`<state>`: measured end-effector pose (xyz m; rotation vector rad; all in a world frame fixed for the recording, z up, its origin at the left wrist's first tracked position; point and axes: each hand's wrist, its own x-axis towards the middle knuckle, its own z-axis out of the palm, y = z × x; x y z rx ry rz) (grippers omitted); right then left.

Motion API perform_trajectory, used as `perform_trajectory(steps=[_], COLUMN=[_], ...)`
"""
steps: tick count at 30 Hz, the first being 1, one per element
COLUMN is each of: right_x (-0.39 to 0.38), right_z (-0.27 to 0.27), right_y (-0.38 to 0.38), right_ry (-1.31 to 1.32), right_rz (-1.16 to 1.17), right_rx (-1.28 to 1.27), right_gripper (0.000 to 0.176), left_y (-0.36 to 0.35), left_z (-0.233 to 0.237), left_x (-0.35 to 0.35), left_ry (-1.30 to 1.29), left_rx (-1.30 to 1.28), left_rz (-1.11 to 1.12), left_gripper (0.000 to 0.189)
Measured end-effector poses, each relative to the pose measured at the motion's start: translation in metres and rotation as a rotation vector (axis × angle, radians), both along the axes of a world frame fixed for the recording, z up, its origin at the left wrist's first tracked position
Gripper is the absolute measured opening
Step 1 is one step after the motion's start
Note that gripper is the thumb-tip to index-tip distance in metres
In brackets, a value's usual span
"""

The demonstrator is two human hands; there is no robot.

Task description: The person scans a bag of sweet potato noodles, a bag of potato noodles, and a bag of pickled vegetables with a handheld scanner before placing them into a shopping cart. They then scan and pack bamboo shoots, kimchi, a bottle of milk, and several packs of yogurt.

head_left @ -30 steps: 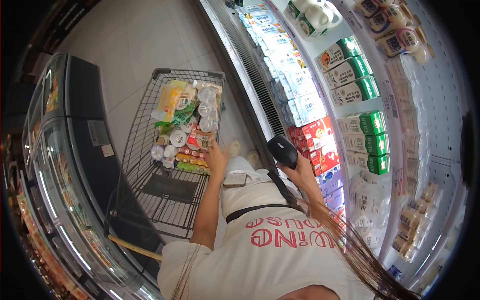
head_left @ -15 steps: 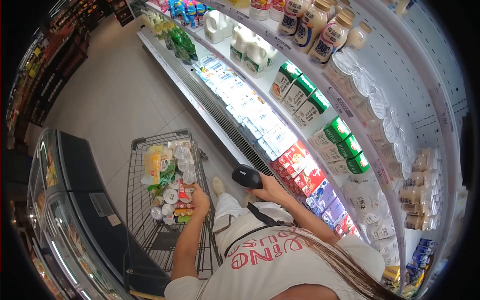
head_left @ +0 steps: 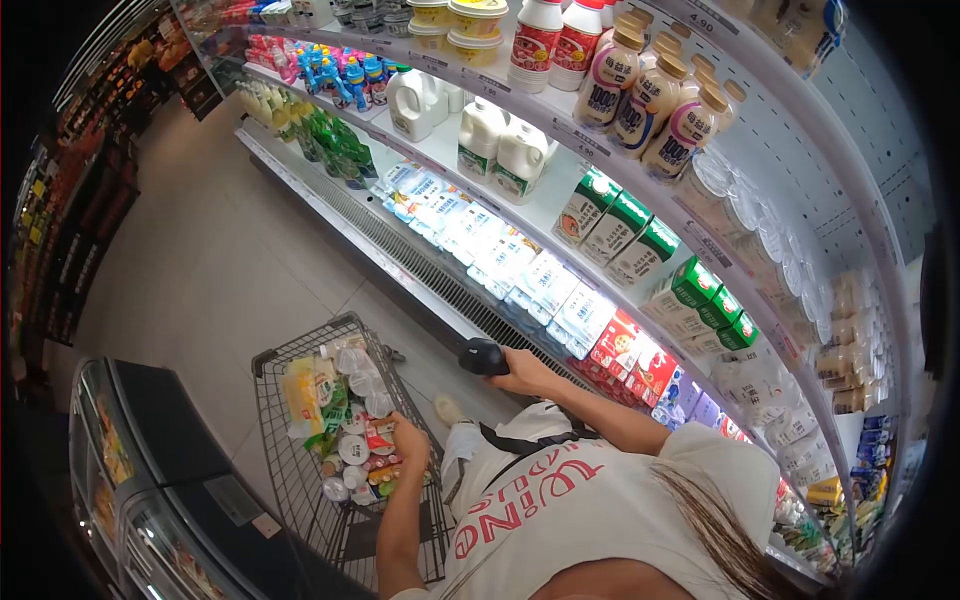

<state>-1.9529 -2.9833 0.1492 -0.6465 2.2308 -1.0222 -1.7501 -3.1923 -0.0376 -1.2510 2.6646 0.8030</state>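
Note:
My right hand (head_left: pixel 526 373) is closed around a black handheld device (head_left: pixel 483 356), held out in front of the shelf base. Over the right side of a wire shopping cart (head_left: pixel 268 440), my left hand (head_left: pixel 408 440) has its fingers closed on a red and white package (head_left: pixel 380 436). Around that package in the cart lie a yellow and green bag (head_left: pixel 318 395), clear plastic cups (head_left: pixel 366 380), round white-lidded containers (head_left: pixel 354 449) and several small bottles and packs. My left fingertips are partly hidden among the goods.
A refrigerated shelf (head_left: pixel 430 280) runs along the right with milk jugs (head_left: pixel 483 135), green cartons (head_left: pixel 615 225) and capped bottles (head_left: pixel 640 100). Freezer cases (head_left: pixel 215 510) stand left of the cart. The floor (head_left: pixel 230 260) stretches away at upper left.
The view has shifted, showing more of the upper shelves. The black device has tilted and now shows a narrower side. Both hands keep their hold.

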Motion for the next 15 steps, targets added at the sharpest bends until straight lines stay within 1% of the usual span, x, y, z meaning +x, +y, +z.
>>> perform_trajectory(steps=[2, 5, 6, 7, 8, 9, 11, 13, 15], right_x=[-0.008, -0.020, -0.023, -0.025, -0.027, -0.031, -0.032, -0.038, -0.050], right_z=[0.005, -0.001, -0.005, 0.004, 0.012, 0.007, 0.000, 0.012, -0.001], right_y=[-0.029, -0.065, -0.074, -0.085, -0.095, -0.102, -0.113, -0.132, -0.145], right_ry=[-0.025, 0.003, 0.034, 0.039, 0.036, 0.048, 0.033, 0.043, 0.056], right_rz=[0.005, 0.033, 0.031, 0.021, 0.020, 0.018, 0.020, 0.001, 0.030], right_rx=[-0.011, 0.002, 0.012, 0.057, 0.105, 0.088, 0.064, 0.054, 0.069], right_gripper=[0.046, 0.045, 0.045, 0.044, 0.044, 0.045, 0.046, 0.048, 0.048], left_y=[-0.019, -0.050, -0.060, -0.070, -0.080, -0.089, -0.104, -0.123, -0.138], left_z=[-0.007, -0.020, -0.014, -0.006, -0.020, -0.037, -0.027, -0.009, 0.011], left_x=[0.002, -0.002, -0.004, -0.009, -0.015, -0.016, -0.029, -0.043, -0.058], left_ry=[0.016, 0.002, 0.001, -0.002, -0.019, -0.045, -0.079, -0.014, -0.023], left_rx=[-0.015, -0.015, 0.010, 0.036, -0.008, -0.048, 0.011, 0.099, 0.061], left_rz=[0.000, -0.013, -0.025, -0.029, -0.016, 0.002, 0.030, 0.024, 0.014], left_gripper=[0.052, 0.047, 0.044, 0.042, 0.043, 0.044, 0.048, 0.051, 0.043])
